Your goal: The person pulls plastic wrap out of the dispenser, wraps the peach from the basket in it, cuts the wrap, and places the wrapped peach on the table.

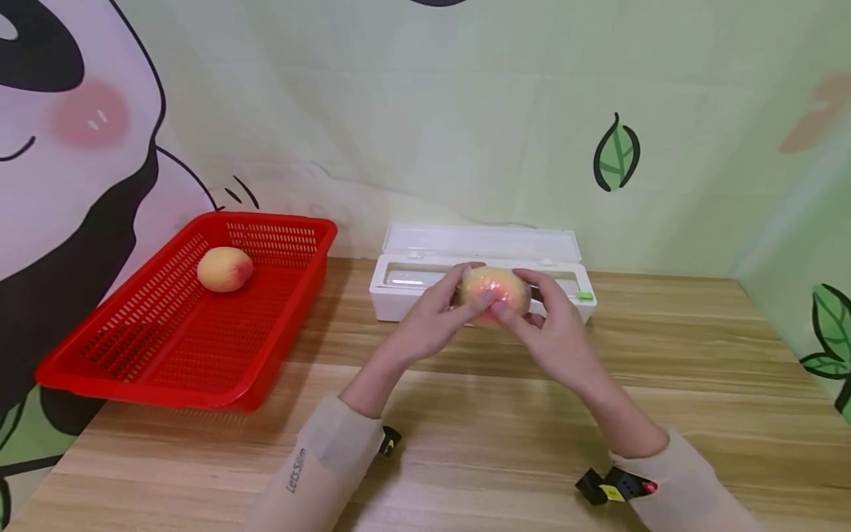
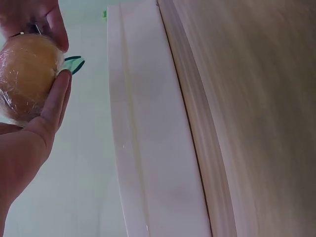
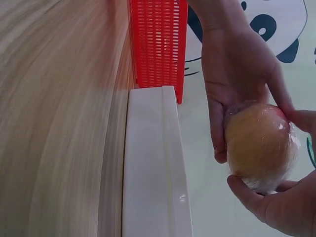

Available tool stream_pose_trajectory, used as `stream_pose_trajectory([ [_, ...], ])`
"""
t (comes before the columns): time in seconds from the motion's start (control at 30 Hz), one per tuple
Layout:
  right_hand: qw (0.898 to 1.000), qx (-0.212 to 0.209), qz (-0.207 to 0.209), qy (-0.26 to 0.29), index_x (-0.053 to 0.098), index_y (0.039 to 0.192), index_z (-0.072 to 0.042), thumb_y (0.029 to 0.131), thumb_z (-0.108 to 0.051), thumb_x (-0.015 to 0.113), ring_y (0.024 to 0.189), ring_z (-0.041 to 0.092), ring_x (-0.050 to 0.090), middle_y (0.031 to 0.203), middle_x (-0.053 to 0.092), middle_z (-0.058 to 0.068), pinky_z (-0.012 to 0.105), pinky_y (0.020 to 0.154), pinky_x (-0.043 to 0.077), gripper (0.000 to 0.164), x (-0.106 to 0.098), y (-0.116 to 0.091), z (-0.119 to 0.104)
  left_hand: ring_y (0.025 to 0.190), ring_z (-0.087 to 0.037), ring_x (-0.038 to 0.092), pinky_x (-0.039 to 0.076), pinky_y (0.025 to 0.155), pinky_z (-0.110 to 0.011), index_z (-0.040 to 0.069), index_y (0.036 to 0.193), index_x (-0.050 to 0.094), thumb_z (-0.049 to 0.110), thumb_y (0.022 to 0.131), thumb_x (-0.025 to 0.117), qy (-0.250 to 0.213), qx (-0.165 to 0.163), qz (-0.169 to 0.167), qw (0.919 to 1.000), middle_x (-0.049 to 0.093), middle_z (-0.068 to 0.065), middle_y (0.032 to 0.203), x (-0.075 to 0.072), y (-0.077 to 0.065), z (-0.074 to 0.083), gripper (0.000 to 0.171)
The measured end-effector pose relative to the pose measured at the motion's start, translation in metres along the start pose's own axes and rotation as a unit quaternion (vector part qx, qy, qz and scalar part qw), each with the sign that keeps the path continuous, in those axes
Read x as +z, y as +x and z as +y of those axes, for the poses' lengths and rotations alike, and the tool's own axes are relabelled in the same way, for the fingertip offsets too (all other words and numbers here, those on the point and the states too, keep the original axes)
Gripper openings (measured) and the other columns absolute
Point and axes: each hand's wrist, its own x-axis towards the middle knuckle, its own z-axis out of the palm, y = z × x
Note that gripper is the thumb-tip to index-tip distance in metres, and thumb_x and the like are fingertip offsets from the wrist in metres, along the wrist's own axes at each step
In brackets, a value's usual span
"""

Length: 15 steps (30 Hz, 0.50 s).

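Observation:
A yellow-and-pink peach wrapped in shiny clear film is held between both hands, in front of a white cling film box. My left hand grips its left side, thumb lying across the near face. On the other side my right hand grips it too, and the two thumbs meet at the front. In the left wrist view the film on the peach looks crinkled. The right wrist view has fingers of both hands curved round the peach, above the level of the box.
The white cling film box stands with its lid raised near the wall, a small green piece at its right end. To the left, a red basket holds another peach. All stand on a wooden table.

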Motion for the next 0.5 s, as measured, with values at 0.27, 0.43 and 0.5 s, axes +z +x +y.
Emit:
stream_pose_trajectory([
  [0.27,0.999,-0.012,-0.016,-0.027,0.035,0.155,0.006,0.106,-0.025,0.061,0.137,0.028,0.047,0.152,0.046,0.021,0.036,0.100,0.049,0.064,-0.0029,0.0003,0.0006,0.123,-0.024,0.059,0.051,0.100,-0.041,0.004,0.156,0.041,0.048,0.112,0.021,-0.055,-0.015,0.007,0.9984,0.054,-0.013,0.145,-0.0045,0.0012,0.0020,0.065],
  [0.43,0.998,-0.018,-0.039,-0.046,0.027,0.157,0.007,0.108,-0.026,0.057,0.130,0.027,0.049,0.148,0.048,0.023,0.042,0.104,0.046,0.066,-0.0004,-0.0021,0.0020,0.101,-0.023,0.069,0.060,0.081,-0.037,0.003,0.138,0.063,0.034,0.112,0.041,-0.110,-0.032,0.068,0.9910,0.068,-0.012,0.125,-0.0055,0.0018,0.0020,0.046],
  [0.5,0.998,-0.021,-0.046,-0.046,0.022,0.160,0.005,0.108,-0.027,0.055,0.130,0.028,0.048,0.150,0.045,0.022,0.044,0.106,0.045,0.069,0.0012,-0.0036,0.0023,0.096,-0.022,0.069,0.061,0.077,-0.037,0.005,0.134,0.068,0.030,0.110,0.048,-0.117,-0.040,0.081,0.9891,0.070,-0.011,0.120,-0.0058,0.0015,0.0018,0.040],
])
